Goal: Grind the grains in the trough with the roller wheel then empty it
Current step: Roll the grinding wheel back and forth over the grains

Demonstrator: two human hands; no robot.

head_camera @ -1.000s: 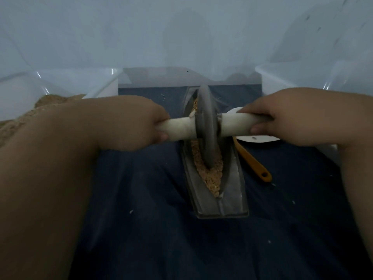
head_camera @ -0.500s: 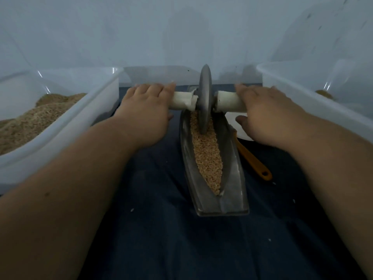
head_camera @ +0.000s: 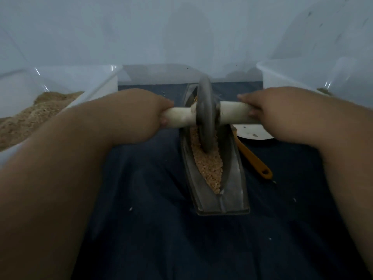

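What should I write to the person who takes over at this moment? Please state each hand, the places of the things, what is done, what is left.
Hands: the left hand grips the white axle left of the roller wheel; the right hand grips it on the right.
Things: the roller wheel stands upright in the trough, on the grains, near mid-length.
Done: grinding is under way; the grains look coarse.
Left: finish grinding, then empty the trough.
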